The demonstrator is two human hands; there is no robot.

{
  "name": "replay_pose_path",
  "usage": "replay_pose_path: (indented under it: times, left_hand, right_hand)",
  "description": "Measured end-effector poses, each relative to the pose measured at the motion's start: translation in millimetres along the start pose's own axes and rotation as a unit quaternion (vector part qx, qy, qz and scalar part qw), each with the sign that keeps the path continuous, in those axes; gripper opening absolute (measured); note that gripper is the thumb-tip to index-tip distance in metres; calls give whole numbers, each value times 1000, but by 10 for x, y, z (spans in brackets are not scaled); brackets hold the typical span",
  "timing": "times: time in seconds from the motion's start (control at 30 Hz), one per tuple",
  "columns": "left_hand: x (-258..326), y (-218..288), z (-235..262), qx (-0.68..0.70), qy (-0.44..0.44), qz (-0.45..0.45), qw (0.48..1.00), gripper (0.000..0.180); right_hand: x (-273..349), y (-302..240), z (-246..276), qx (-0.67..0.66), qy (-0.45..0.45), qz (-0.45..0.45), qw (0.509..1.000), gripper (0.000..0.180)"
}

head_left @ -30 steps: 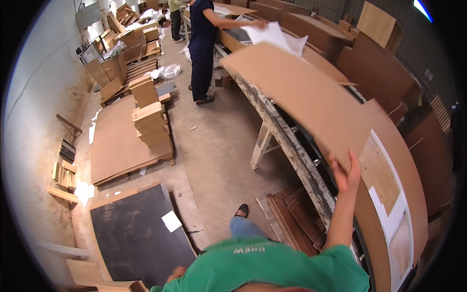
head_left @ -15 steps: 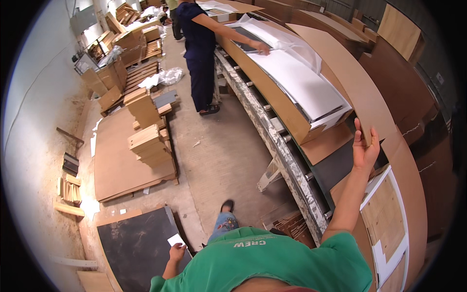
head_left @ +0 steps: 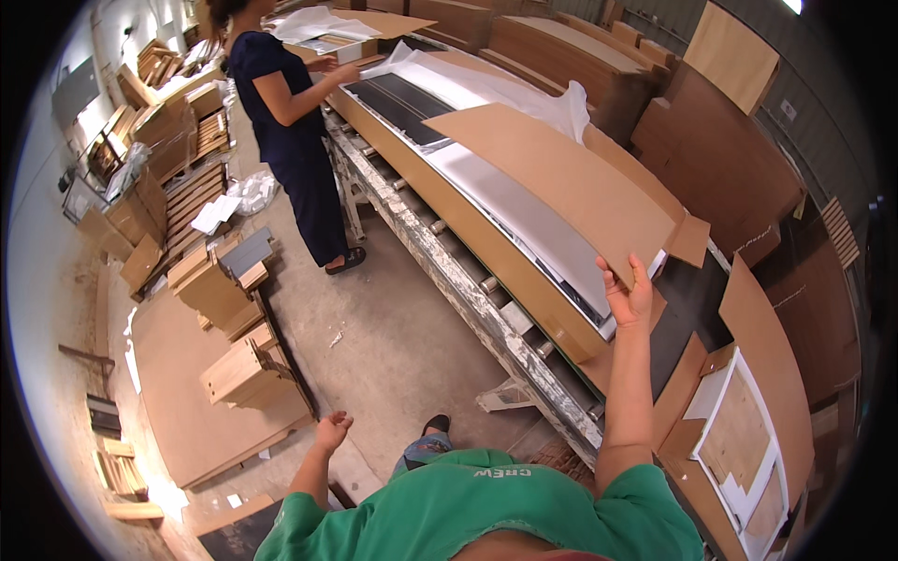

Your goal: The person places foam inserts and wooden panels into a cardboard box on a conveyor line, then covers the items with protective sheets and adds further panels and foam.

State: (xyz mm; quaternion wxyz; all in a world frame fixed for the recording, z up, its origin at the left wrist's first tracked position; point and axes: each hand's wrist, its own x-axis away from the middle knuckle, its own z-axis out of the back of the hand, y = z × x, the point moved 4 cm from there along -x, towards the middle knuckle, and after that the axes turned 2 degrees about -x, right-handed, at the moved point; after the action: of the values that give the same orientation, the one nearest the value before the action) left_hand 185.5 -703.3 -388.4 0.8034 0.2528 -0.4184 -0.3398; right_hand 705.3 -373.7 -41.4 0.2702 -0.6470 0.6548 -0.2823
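Note:
My right hand (head_left: 629, 297) is raised and grips the near edge of a long brown cardboard flap (head_left: 561, 182). The flap belongs to a long open cardboard carton (head_left: 468, 243) lying on a roller conveyor (head_left: 486, 290). Inside the carton I see dark panels (head_left: 398, 103) and white foam sheet (head_left: 533, 220). My left hand (head_left: 329, 433) hangs low at my side over the concrete floor, fingers loosely apart, holding nothing. At the carton's far end a person in dark clothes (head_left: 295, 140) has both hands on it.
Stacks of small cardboard boxes (head_left: 234, 365) and a flat brown sheet (head_left: 187, 393) lie on the floor at left. Wooden boards and pallets (head_left: 187, 178) stand behind them. Another open carton with white foam (head_left: 739, 439) sits at right. Large brown panels (head_left: 720, 159) lean at the back right.
The cardboard flap has come down over the carton's contents with my right hand still on its edge. My left hand has dropped away from the floor sheets. The view has turned right.

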Motion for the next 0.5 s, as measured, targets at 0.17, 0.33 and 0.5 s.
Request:
replay_pose_path:
  times: [0.17,0.33,0.5]
  left_hand:
    - [-581,42,282,-146,-44,25,988,43]
    - [-755,530,22,-132,-87,-29,987,42]
    - [-990,1208,-501,-18,-93,-120,988,31]
  right_hand:
    - [-118,194,190,25,84,-9,996,32]
    - [14,16,176,79,84,-6,993,32]
    - [59,-78,163,20,68,8,997,31]
